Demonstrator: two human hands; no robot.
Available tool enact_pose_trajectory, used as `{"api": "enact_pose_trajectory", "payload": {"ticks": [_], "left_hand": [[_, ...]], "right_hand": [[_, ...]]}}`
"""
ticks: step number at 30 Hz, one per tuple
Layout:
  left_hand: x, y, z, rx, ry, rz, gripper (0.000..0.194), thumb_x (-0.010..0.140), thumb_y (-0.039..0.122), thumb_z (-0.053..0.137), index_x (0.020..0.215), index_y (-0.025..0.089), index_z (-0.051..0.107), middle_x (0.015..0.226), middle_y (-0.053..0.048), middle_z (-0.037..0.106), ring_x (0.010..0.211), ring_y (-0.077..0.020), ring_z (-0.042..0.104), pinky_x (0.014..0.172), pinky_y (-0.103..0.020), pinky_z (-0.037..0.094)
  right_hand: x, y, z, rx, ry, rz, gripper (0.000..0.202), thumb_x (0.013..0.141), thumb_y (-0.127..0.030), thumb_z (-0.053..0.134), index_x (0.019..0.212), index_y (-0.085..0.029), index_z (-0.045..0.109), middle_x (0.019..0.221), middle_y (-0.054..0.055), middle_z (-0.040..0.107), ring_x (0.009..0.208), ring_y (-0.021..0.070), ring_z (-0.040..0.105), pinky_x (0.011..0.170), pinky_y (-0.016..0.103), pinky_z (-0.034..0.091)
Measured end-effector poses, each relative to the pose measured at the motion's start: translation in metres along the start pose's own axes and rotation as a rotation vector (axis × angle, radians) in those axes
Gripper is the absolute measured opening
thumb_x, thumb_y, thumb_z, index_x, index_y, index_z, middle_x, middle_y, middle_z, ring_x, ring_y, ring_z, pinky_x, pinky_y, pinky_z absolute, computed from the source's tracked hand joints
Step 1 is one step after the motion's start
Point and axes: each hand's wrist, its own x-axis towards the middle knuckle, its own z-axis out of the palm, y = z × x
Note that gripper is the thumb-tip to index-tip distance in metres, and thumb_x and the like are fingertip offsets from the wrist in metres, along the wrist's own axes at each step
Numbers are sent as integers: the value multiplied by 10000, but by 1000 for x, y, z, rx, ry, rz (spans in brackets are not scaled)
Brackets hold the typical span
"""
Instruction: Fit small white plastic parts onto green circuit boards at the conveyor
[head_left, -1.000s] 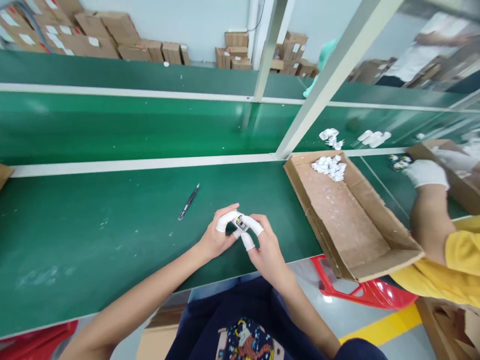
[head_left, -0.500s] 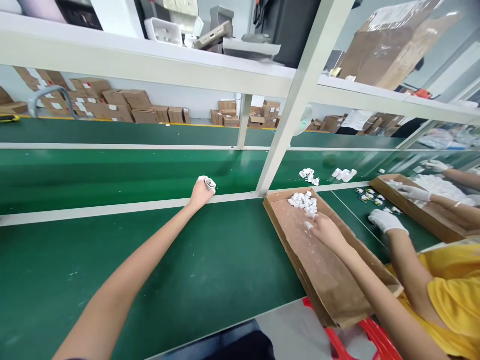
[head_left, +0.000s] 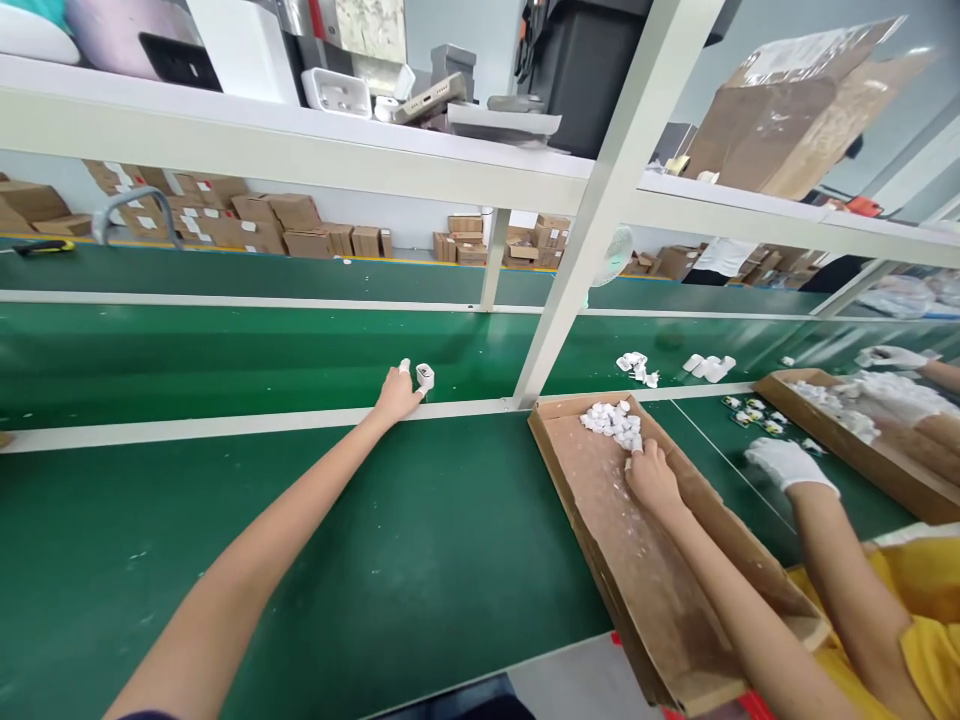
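- While the left hand (head_left: 396, 396) is at mid-frame, its fingers stand apart beside a smooth, rounded white case (head_left: 425, 377); contact is unclear.
- Centre-right, the right hand (head_left: 652, 480) curls at small white pieces (head_left: 611, 422); its grip cannot be told.
- Creased cardboard tray (head_left: 600, 500) walls border wide green tabletop (head_left: 450, 540), lower centre.

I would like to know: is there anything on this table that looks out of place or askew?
Yes, the cardboard tray with the pile of white parts sits at a slant, and its near end sticks out past the front edge of the green table. It may be easy to bump.
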Motion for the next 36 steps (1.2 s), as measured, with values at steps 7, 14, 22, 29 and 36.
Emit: {"api": "enact_pose_trajectory", "payload": {"ticks": [7,14,22,29,36], "left_hand": [[-111,-32,-49,185,-70,49,465,836,390,509,1201,113,586,1276,-159,583,1347,-359,364,1123,-501,301],[-178,-49,-57,251,76,-39,410,888,358,431,1175,123,605,1206,-136,619,1203,-287,476,1051,-431,397],[-183,-52,-50,352,57,34,390,878,351,396,1095,157,655,1144,-123,648,1144,-320,489,966,-457,424],[-171,-67,-47,435,41,77,440,848,399,362,1079,187,670,1154,-116,653,1148,-343,514,899,-458,469],[-154,-83,-44,436,62,85,480,758,467,361,996,206,686,1082,-126,686,1086,-371,553,881,-482,486]], "right_hand": [[-1,12,8,48,8,-25,319,909,-196,388,1038,-44,637,1076,174,520,1022,274,530,863,328,427],[-3,8,12,36,39,-66,350,916,-188,378,1056,29,615,1046,235,549,950,288,569,915,373,416],[3,-21,-5,-69,7,-20,243,885,-104,471,1051,-39,637,1180,201,542,1063,272,540,863,377,445],[6,-31,-25,-69,30,43,274,916,-316,576,1122,-135,591,1219,97,565,1103,229,557,908,431,489],[2,-31,-60,58,28,72,315,922,-325,571,1182,-147,573,1240,102,563,1102,231,569,918,448,495]]}}
